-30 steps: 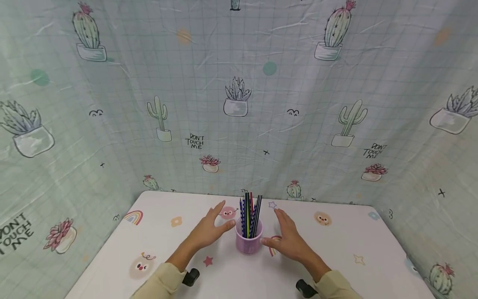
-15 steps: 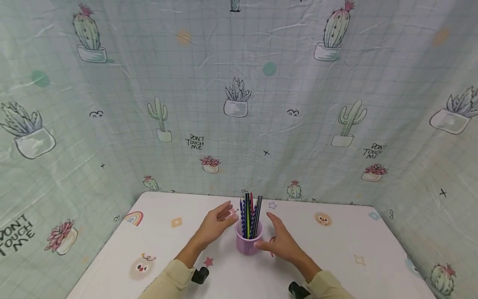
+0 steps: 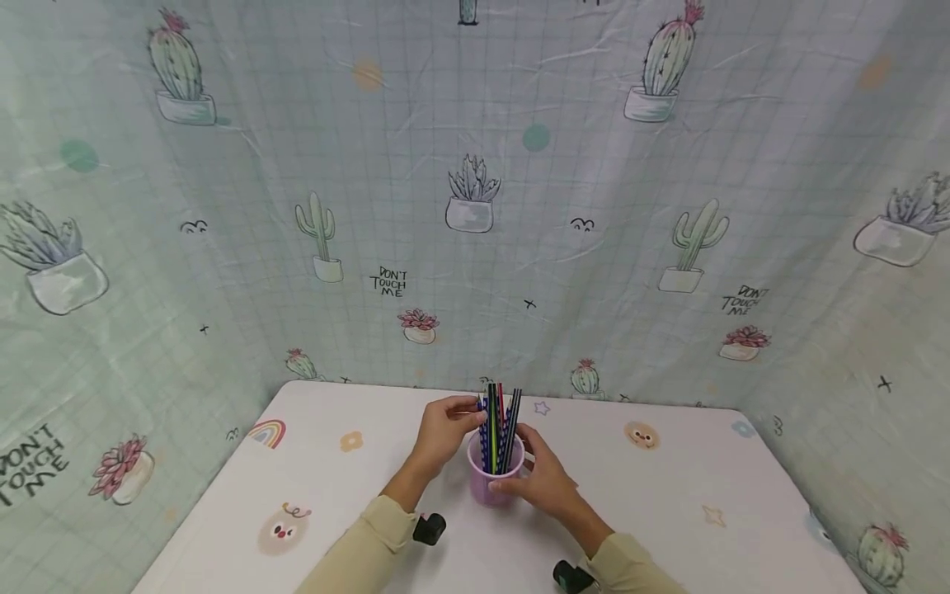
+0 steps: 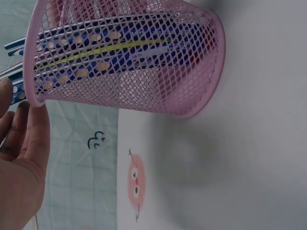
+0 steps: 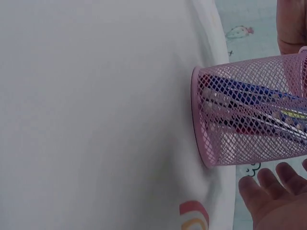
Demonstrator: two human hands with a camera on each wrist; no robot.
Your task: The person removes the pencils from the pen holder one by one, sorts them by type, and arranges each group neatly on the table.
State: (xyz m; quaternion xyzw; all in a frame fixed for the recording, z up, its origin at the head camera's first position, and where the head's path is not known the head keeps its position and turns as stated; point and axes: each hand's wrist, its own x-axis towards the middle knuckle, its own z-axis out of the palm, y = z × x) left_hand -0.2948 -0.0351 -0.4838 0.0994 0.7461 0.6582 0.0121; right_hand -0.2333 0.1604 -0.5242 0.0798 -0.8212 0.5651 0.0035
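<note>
Around the cup (image 3: 479, 485), the right hand (image 3: 547, 480) is loosely spread, while pencils (image 3: 493, 437), none lifted yet, are reached by the left hand (image 3: 441, 433), grip unclear.

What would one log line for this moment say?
left hand: at pencils, grip unclear | right hand: around pink mesh cup, contact unclear | cup: upright on table, holding pencils

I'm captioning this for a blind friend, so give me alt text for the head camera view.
A person's left hand is at the pencils standing in a pink cup, while the right hand curves around the cup's right side. The cup stands on a white cartoon-print table before a pale green cactus-print backdrop.
</note>
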